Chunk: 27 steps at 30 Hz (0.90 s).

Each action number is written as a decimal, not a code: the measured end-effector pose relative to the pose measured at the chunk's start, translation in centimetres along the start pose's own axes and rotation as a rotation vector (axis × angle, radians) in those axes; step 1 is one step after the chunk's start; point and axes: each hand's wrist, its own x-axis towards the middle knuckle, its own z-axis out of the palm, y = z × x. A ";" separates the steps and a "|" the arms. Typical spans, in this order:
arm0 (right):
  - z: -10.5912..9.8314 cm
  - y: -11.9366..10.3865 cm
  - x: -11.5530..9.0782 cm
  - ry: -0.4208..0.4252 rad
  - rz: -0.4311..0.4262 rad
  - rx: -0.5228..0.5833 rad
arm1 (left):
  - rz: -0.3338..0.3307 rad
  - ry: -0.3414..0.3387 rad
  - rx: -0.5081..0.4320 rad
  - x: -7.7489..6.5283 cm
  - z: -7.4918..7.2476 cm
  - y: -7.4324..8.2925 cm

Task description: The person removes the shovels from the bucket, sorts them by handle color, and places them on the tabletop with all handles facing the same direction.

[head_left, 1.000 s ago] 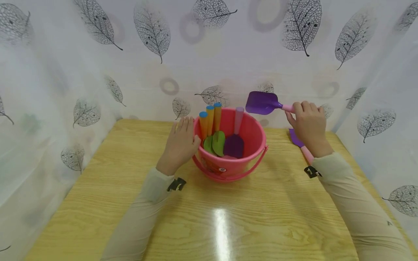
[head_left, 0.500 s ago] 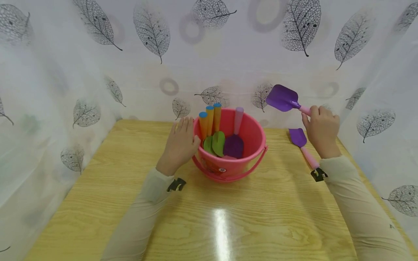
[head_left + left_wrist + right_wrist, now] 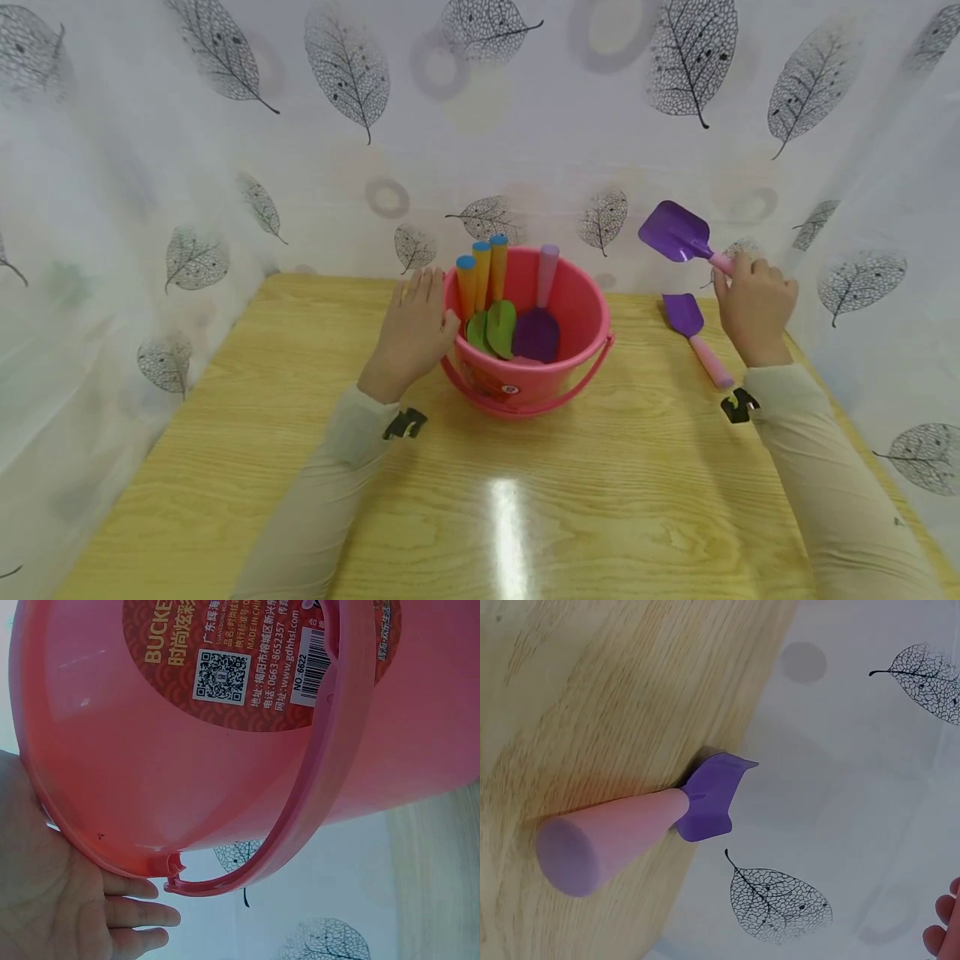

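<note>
My left hand (image 3: 411, 333) rests with straight fingers against the left rim of a pink bucket (image 3: 542, 386). In the left wrist view the fingers (image 3: 135, 909) lie beside the bucket's rim, near the handle joint. Standing in the bucket are several toy shovels with orange handles (image 3: 467, 285) and green blades (image 3: 501, 327), plus one with a pink handle and a purple blade (image 3: 536, 335). Above the table at the right, my right hand (image 3: 757, 310) grips a purple shovel (image 3: 675, 232) by its pink handle, blade pointing up and left.
Another purple shovel (image 3: 705, 357) with a pink handle lies on the wooden table (image 3: 600, 500), below and left of the right hand. A white curtain (image 3: 487, 125) with leaf prints hangs along the table's back and sides. The bucket's pink handle (image 3: 330, 772) hangs down in front.
My right hand has carried the purple shovel to the right, away from the bucket, uncovering more of the shovel lying on the table. The left hand and bucket have stayed put.
</note>
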 end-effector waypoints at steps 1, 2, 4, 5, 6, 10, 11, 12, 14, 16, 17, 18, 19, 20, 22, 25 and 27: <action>0.1 0.2 -0.1 -0.012 0.012 -0.006 | -0.002 -0.002 -0.001 0.0 0.0 0.0; 0.1 0.3 -0.2 -0.027 0.028 -0.008 | -0.003 -0.003 -0.001 0.0 0.0 0.0; 0.1 0.6 -0.3 -0.060 0.055 -0.016 | -0.004 -0.007 0.001 0.0 0.0 0.0; 0.2 0.8 -0.4 -0.078 0.068 -0.022 | -0.004 -0.008 0.003 0.1 0.0 0.0; 0.2 0.9 -0.5 -0.096 0.078 -0.028 | -0.004 -0.009 0.005 0.1 -0.1 0.0; 0.1 1.6 -0.9 -0.178 0.125 -0.047 | -0.003 -0.007 0.009 0.1 -0.1 0.0; 0.1 1.7 -1.0 -0.195 0.135 -0.056 | -0.002 -0.005 0.010 0.1 -0.1 -0.1; 0.2 1.9 -1.1 -0.201 0.142 -0.061 | -0.002 -0.004 0.010 0.2 -0.1 -0.1; 0.4 2.4 -1.4 -0.199 0.150 -0.075 | -0.001 0.000 0.010 0.2 -0.1 -0.1; 0.5 2.8 -1.7 -0.193 0.154 -0.085 | -0.001 0.000 0.006 0.2 -0.1 -0.1; 0.6 3.0 -1.8 -0.191 0.156 -0.090 | -0.001 0.000 0.004 0.2 -0.1 -0.1; 0.7 3.2 -2.0 -0.190 0.160 -0.091 | -0.001 -0.001 0.002 0.2 -0.1 -0.1; 0.7 3.3 -2.1 -0.203 0.166 -0.099 | -0.001 -0.002 -0.001 0.2 -0.1 -0.1; 0.7 3.5 -2.2 -0.222 0.175 -0.106 | -0.002 -0.003 -0.002 0.2 -0.1 -0.1; 0.7 3.9 -2.4 -0.252 0.192 -0.115 | -0.002 -0.007 -0.005 0.2 -0.1 -0.1; 0.8 4.4 -2.8 -0.285 0.216 -0.125 | -0.001 -0.008 -0.006 0.1 -0.1 -0.1; 0.9 4.7 -3.0 -0.282 0.226 -0.122 | -0.002 -0.009 -0.009 0.1 0.0 -0.1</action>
